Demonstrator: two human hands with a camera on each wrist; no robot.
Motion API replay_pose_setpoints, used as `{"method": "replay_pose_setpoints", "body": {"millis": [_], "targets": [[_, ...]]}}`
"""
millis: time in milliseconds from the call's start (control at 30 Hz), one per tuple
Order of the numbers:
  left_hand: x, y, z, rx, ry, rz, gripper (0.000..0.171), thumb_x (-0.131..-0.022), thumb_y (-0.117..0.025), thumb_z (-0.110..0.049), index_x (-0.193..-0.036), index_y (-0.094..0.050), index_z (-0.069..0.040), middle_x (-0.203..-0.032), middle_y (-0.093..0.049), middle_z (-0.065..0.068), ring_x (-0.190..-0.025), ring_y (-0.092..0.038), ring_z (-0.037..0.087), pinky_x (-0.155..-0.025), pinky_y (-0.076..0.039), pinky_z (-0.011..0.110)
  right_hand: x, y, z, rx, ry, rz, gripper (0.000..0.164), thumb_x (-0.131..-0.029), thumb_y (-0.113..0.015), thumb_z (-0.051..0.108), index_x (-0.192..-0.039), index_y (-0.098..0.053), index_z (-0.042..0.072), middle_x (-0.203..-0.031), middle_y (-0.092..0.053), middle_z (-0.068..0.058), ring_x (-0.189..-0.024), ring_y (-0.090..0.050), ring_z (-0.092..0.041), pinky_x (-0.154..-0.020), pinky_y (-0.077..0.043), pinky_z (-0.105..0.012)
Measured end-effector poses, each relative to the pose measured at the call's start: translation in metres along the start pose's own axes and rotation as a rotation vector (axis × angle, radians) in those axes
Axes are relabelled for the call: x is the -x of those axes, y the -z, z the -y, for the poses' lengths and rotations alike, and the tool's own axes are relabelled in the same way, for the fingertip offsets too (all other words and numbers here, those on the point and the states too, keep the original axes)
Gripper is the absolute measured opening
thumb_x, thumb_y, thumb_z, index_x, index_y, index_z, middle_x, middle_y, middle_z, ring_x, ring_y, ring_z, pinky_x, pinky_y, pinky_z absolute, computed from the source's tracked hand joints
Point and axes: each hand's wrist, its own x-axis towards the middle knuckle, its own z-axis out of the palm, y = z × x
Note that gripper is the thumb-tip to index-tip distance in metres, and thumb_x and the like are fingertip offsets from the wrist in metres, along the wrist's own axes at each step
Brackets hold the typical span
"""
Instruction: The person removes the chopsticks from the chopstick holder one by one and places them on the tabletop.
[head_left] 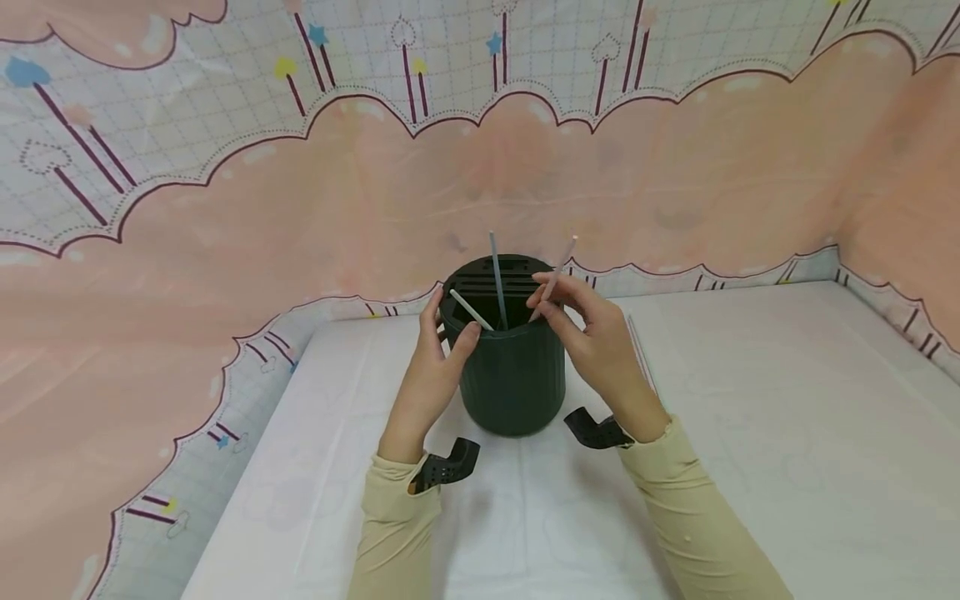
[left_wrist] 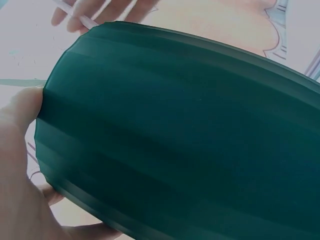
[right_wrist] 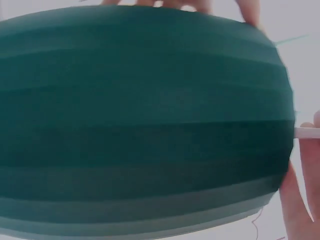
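Head view: gripping upright green container [head_left: 512, 383] on white tabletop [head_left: 772, 417] with left hand [head_left: 426, 383]; pinching pink stick [head_left: 562, 262] at its rim with right hand [head_left: 597, 335]. Already inside: blue stick [head_left: 498, 279], pale stick [head_left: 471, 309]. Apparently left: releasing pink stick, perhaps slim sticks [head_left: 642, 353] beside right hand.
Left wrist: curling around green container.
Right wrist: holding pink stick near rim.

No text, label, brand or number can be read. Small blue stars [head_left: 493, 43] are printed — toward eleven and twelve o'clock — on the backdrop [head_left: 480, 183].
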Motion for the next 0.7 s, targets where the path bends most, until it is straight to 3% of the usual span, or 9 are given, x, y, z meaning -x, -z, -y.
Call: {"method": "replay_pose_setpoints", "body": {"millis": [133,267,367,600,700], "targets": [[0.001,-0.001,-0.001,-0.012,0.001,-0.004,0.073,-0.082,-0.046,-0.061,-0.139,-0.003,-0.043,-0.145,-0.016,0.000,-0.128,-0.025,0.026,-0.096,-0.030,0.050,-0.003,0.007,0.018,-0.058,-0.011,-0.064,0.028,-0.084,-0.055,-0.008,-0.111,-0.055,-0.004,-0.093,-0.062,-0.011,-0.093,-0.059,-0.018,-0.085,-0.045,-0.030],[0.000,-0.003,-0.002,-0.017,0.005,-0.004,0.072,-0.083,-0.045,-0.061,-0.138,-0.002,-0.044,-0.146,-0.015,-0.001,-0.128,-0.024,0.025,-0.097,-0.028,0.050,-0.006,0.016,0.023,-0.130,-0.002,-0.191,0.024,-0.083,-0.053,-0.010,-0.108,-0.053,-0.012,-0.092,-0.060,-0.017,-0.089,-0.059,-0.021,-0.082,-0.046,-0.032],[-0.001,-0.004,-0.003,-0.015,0.001,-0.006,0.071,-0.083,-0.044,-0.060,-0.138,-0.001,-0.045,-0.146,-0.015,0.000,-0.128,-0.024,0.025,-0.097,-0.028,0.051,-0.009,0.026,0.018,-0.248,-0.007,-0.302,0.024,-0.085,-0.052,-0.008,-0.109,-0.051,-0.012,-0.092,-0.059,-0.020,-0.088,-0.059,-0.026,-0.079,-0.048,-0.034],[-0.003,-0.006,-0.004,-0.003,0.010,-0.008,0.075,-0.083,-0.044,-0.061,-0.140,-0.001,-0.040,-0.146,-0.015,0.002,-0.129,-0.023,0.030,-0.097,-0.028,0.051,-0.017,0.061,-0.004,-0.667,-0.035,-0.548,0.027,-0.085,-0.053,-0.007,-0.111,-0.048,-0.010,-0.088,-0.053,-0.025,-0.082,-0.056,-0.034,-0.071,-0.050,-0.039],[-0.003,-0.005,-0.004,-0.005,0.014,-0.010,0.075,-0.083,-0.044,-0.061,-0.141,-0.001,-0.039,-0.146,-0.015,0.001,-0.129,-0.023,0.029,-0.097,-0.028,0.051,-0.019,0.077,-0.010,-0.757,-0.032,-0.626,0.030,-0.082,-0.055,-0.009,-0.111,-0.047,-0.011,-0.085,-0.053,-0.026,-0.077,-0.057,-0.035,-0.066,-0.051,-0.038]]}}
